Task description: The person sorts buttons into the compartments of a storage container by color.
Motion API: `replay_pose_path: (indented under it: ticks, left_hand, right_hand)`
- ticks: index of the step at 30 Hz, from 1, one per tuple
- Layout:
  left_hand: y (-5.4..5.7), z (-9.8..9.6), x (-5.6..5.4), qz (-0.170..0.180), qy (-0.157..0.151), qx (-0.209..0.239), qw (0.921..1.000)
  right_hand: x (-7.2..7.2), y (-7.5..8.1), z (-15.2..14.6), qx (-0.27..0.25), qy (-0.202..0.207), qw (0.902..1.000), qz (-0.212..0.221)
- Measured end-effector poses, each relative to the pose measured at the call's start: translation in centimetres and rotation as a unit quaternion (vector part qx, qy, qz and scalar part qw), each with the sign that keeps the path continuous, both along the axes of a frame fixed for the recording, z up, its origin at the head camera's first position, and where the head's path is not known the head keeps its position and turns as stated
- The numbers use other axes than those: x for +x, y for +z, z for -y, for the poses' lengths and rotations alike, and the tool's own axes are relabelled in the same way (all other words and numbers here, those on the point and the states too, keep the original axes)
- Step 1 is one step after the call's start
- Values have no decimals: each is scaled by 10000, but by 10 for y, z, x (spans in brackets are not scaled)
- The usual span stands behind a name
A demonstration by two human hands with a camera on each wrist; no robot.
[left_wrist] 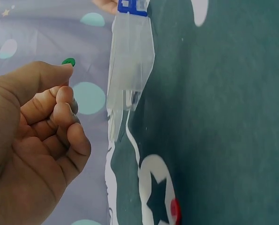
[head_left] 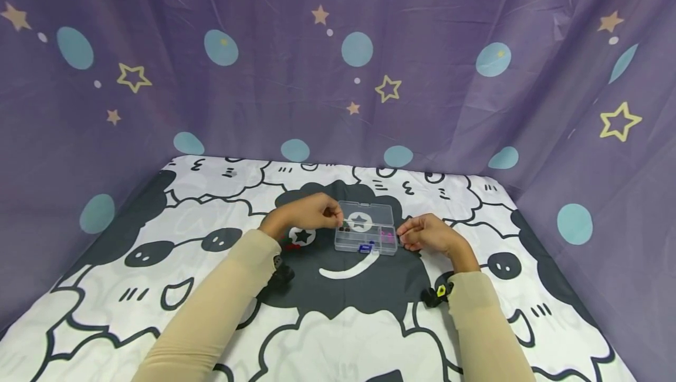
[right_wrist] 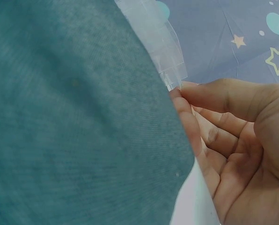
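My left hand hovers over the left side of a clear plastic compartment box, whose lid stands raised at the back. Between its thumb and index finger it pinches a small, round green piece; the other fingers curl below. At the box's right end is my right hand, its thumb and index finger pinching the corner. Small pink pieces lie in a right-hand compartment, and dark pieces in a left one. A blue latch sits on the box's front.
Small red pieces lie on the cloth left of the box, below my left wrist. The table wears a sheep-patterned cloth. Purple curtains with stars and dots enclose its back and sides.
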State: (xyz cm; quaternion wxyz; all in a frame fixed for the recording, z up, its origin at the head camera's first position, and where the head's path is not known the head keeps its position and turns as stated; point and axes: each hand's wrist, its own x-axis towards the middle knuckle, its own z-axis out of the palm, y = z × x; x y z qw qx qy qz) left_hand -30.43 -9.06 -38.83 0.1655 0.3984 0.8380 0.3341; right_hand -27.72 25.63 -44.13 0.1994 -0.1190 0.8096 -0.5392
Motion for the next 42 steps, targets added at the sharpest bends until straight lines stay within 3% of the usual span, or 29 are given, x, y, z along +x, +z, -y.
replay_pose_path:
  ticks: [18, 42]
  left_hand:
    - [-7, -27, -1, 163, -170, 159, 9996]
    - [-11, -66, -3, 45, -387, 163, 9991]
  right_hand:
    - [2, 4, 2, -23, -13, 10000, -7]
    - [3, 3, 2, -28, -56, 10000, 11]
